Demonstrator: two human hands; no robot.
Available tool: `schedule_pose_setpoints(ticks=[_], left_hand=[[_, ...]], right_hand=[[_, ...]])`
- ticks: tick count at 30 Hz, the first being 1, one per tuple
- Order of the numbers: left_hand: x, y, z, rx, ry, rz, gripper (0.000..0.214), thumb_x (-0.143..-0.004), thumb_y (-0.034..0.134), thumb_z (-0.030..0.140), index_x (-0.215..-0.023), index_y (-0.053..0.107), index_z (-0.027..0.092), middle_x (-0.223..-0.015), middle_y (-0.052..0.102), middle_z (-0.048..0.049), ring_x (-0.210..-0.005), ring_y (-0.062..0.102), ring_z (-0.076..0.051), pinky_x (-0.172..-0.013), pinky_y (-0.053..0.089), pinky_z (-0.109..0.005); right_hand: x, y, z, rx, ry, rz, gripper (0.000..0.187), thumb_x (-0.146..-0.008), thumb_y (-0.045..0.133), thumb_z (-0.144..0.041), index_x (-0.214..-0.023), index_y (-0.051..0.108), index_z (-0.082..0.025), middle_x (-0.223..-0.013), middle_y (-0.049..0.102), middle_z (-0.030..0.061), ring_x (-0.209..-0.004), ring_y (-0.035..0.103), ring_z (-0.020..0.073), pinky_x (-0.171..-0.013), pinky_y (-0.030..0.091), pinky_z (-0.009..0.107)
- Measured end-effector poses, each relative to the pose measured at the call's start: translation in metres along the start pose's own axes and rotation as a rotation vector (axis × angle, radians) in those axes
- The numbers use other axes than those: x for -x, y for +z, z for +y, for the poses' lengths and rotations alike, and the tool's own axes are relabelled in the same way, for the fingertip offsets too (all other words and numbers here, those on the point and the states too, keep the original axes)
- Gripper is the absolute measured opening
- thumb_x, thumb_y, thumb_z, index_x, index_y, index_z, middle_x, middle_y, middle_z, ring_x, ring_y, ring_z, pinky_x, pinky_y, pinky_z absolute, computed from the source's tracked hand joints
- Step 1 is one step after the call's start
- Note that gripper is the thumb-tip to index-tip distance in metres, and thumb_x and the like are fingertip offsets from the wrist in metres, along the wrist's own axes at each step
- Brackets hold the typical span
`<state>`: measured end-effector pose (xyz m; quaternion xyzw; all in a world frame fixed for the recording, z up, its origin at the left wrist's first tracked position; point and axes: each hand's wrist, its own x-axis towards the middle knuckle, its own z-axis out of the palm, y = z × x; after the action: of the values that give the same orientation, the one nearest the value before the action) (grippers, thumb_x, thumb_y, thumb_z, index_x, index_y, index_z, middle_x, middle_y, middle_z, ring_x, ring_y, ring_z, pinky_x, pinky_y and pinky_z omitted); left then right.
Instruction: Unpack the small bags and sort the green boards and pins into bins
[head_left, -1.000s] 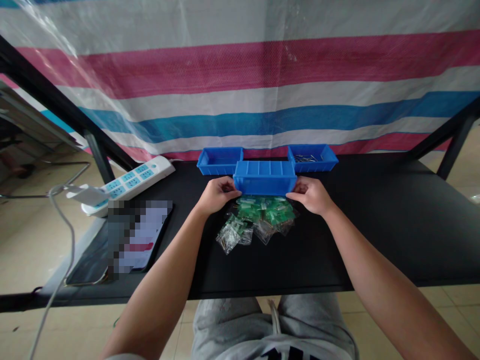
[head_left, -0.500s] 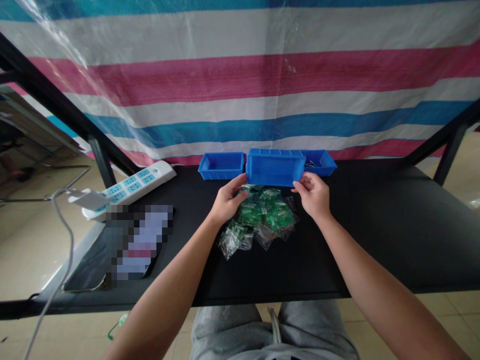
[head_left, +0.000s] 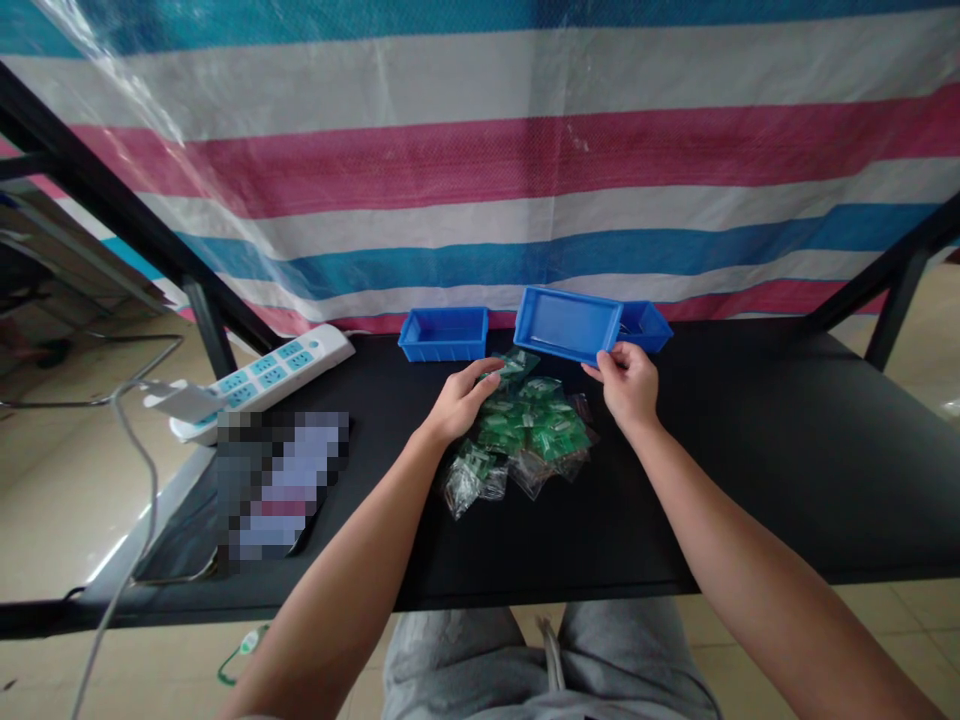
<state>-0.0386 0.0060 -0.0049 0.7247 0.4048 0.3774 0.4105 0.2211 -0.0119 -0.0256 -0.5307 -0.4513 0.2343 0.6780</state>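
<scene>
Right grip (head_left: 631,388): pinching the blue tray (head_left: 568,325) by its lower right corner, thumb on the near face, fingers tucked behind. Tray is up off the tabletop (head_left: 757,450), tilted, open side facing me, right end a bit lower than the left. Interior looks bare apart from a pale glint low down. Left grip (head_left: 459,402): off the tray, at the upper left edge of the packets (head_left: 536,425), thumb and forefinger tips close to each other by the top packet; can't tell if they're pinching it or just resting there. Packets are clear bags with green pieces inside, heaped in the middle of the tabletop just below the tray, a few clearer, silvery ones at the near left edge of the heap. Left bin (head_left: 444,350), also blue, sits behind my left grip, apart from the tray. Right bin (head_left: 651,325), same blue, is partly hidden behind the tray; its contents are too small to make out. Further left: white power strip (head_left: 300,362) lying at an angle, plug (head_left: 186,400) in its near end, phone (head_left: 289,495) in front of it with a blurred-out screen. Striped sheet (head_left: 465,165) hangs behind everything.
</scene>
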Motion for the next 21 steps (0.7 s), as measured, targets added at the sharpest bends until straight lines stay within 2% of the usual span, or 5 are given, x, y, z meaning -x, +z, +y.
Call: schedule_pose_setpoints(ticks=[5,10,15,18,21], left_hand=[[-0.008,-0.006,0.008,-0.157,0.085,-0.198,0.061,-0.086,0.046,0.063,-0.123,0.065,0.019,-0.145,0.050,-0.0083,-0.144,0.029,-0.033,-0.120,0.020,-0.049],[-0.015,0.002,0.007,-0.325,0.019,-0.316,0.058,-0.086,0.048,0.062,-0.131,0.058,0.026,-0.148,0.045,-0.0052,-0.146,0.025,-0.031,-0.120,0.010,-0.052],[-0.013,0.004,0.013,-0.421,0.038,-0.299,0.058,-0.085,0.049,0.063,-0.130,0.059,0.027,-0.139,0.056,-0.0071,-0.137,0.040,-0.031,-0.118,0.014,-0.050],[-0.012,0.005,0.015,-0.542,0.101,-0.288,0.063,-0.085,0.047,0.065,-0.130,0.060,0.023,-0.126,0.062,-0.0107,-0.122,0.050,-0.032,-0.112,0.024,-0.047],[-0.011,0.008,0.014,-0.653,0.122,-0.261,0.066,-0.083,0.046,0.068,-0.125,0.064,0.020,-0.111,0.062,-0.0119,-0.110,0.052,-0.032,-0.104,0.032,-0.045]], right_hand=[[-0.001,0.002,-0.005,-0.066,0.002,-0.008,0.034,-0.075,0.070,-0.048,-0.086,0.051,-0.021,-0.077,0.056,-0.0011,-0.071,0.064,0.0152,-0.080,0.064,0.045],[0.001,0.006,0.000,-0.073,0.018,-0.025,0.037,-0.074,0.070,-0.049,-0.089,0.053,-0.020,-0.078,0.057,-0.0005,-0.073,0.064,0.0155,-0.079,0.064,0.045],[0.004,0.011,0.003,-0.102,0.078,-0.090,0.044,-0.072,0.071,-0.052,-0.097,0.051,-0.021,-0.079,0.057,-0.0011,-0.070,0.068,0.0167,-0.076,0.063,0.042],[0.005,0.012,0.000,-0.126,0.119,-0.124,0.052,-0.070,0.072,-0.052,-0.104,0.046,-0.022,-0.076,0.054,-0.0043,-0.064,0.070,0.0174,-0.071,0.064,0.040],[0.006,0.013,-0.003,-0.129,0.121,-0.131,0.054,-0.069,0.073,-0.050,-0.104,0.042,-0.023,-0.075,0.053,-0.0060,-0.060,0.070,0.0171,-0.065,0.063,0.036]])
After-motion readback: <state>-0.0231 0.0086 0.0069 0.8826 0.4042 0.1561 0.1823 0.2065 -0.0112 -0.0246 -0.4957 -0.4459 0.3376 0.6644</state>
